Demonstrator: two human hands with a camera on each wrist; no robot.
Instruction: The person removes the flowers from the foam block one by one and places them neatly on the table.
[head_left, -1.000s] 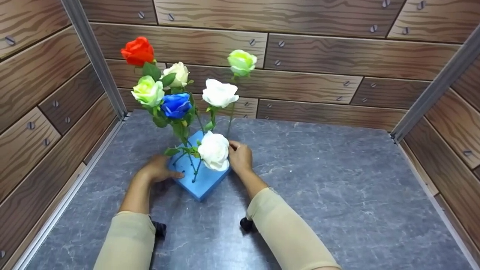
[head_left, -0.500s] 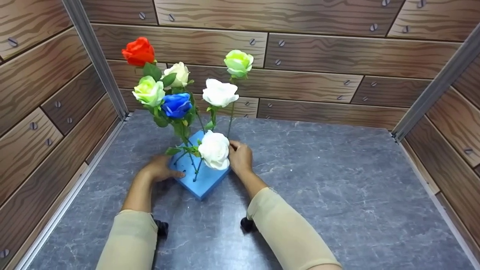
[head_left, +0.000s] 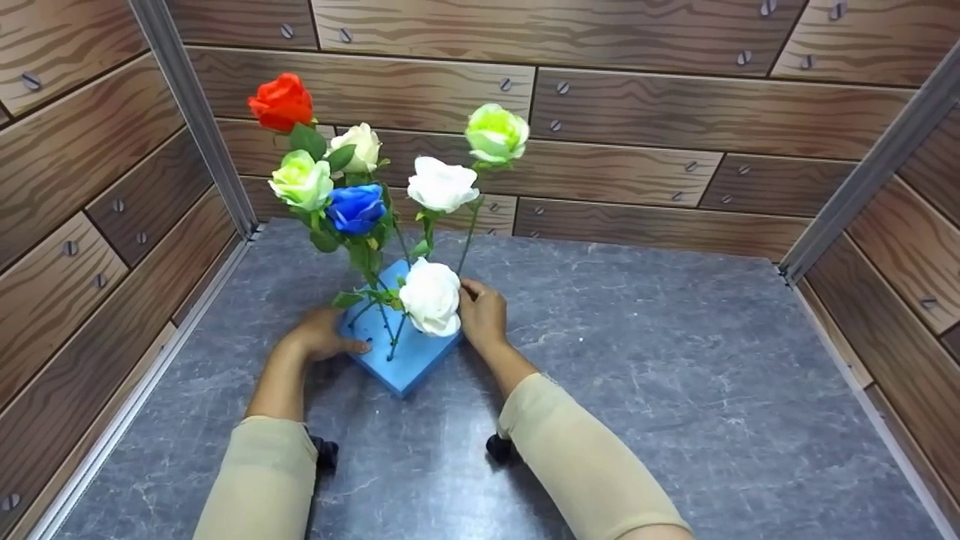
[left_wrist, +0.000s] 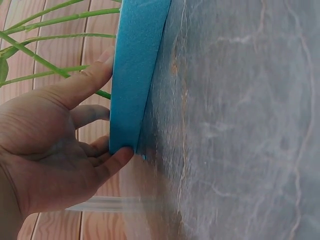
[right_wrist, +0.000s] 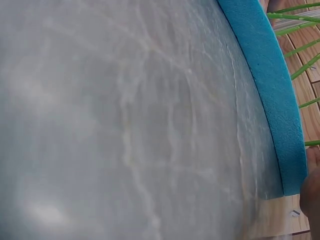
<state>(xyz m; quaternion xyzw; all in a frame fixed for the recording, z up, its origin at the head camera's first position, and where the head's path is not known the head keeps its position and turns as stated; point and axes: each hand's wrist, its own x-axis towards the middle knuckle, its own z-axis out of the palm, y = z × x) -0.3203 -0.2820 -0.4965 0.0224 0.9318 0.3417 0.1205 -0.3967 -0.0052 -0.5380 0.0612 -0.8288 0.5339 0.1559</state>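
Observation:
A square blue foam block lies cornerwise on the table with several artificial roses standing in it. My left hand grips its left corner, thumb on top; in the left wrist view the fingers reach the block's side. At the right corner, my right hand pinches the low stem of a light green rose, which leans right. A white rose partly hides those fingertips and the stem's foot. In the right wrist view only a sliver of the right hand shows beside the block.
In the block also stand a red rose, a cream rose, a blue rose, another light green rose and a second white rose. Wood-patterned walls enclose the grey marbled table.
The bloom of the light green rose in my right hand first shifts slightly left, then swings right and its stem tilts. Both hands and the block stay nearly in place.

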